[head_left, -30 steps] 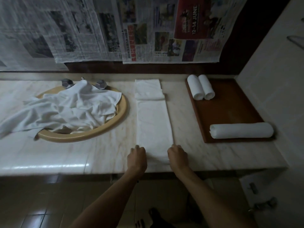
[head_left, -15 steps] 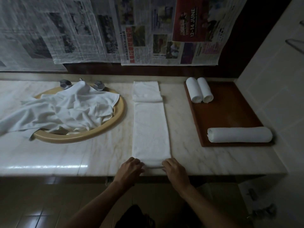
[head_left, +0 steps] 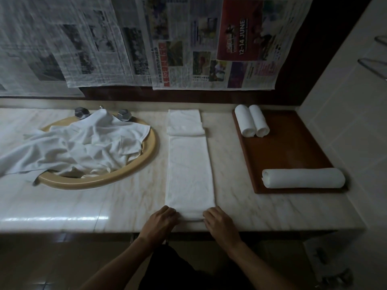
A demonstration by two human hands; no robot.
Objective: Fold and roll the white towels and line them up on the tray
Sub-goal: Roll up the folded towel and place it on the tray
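Long white folded towel strip (head_left: 190, 176): flat on pale marble bench (head_left: 117, 203), between beige oval sink (head_left: 149, 154) and brown wooden tray (head_left: 293, 151). Left hand (head_left: 161, 223) and right hand (head_left: 219, 225): fingers curled, gripping the strip's near end, one per corner.

three rolled towels (head_left: 302, 178), two folded towels (head_left: 190, 174), one tray (head_left: 289, 151), two hands (head_left: 161, 223)
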